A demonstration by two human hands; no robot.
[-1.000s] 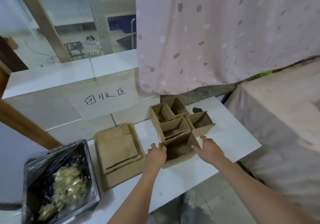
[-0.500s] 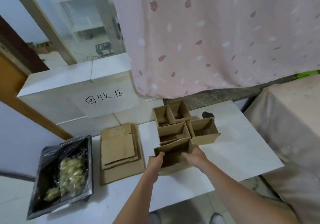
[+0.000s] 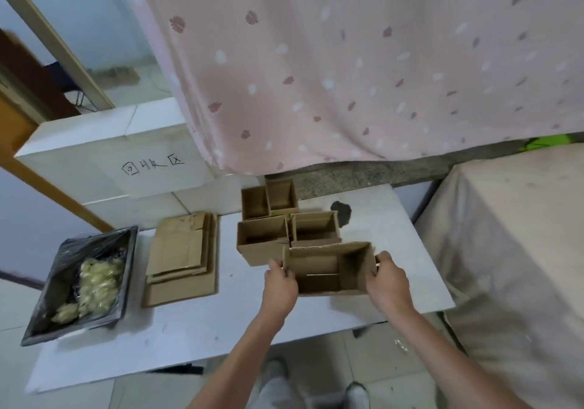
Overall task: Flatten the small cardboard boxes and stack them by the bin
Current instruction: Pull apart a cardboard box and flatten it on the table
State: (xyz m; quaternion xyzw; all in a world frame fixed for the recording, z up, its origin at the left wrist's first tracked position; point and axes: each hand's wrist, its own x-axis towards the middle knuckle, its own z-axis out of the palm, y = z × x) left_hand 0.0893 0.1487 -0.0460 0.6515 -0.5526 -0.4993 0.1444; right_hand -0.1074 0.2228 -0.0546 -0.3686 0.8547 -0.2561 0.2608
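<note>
Head view: open cardboard box [image 3: 328, 269] sits at frame centre, gripped at its ends by left hand [image 3: 281, 282] and right hand [image 3: 388, 282], fingers curled on the walls. Flattened stack [image 3: 183, 257] and bin [image 3: 82, 282] lie at left.

Soft daylight, slight blur, wide-angle warp
</note>
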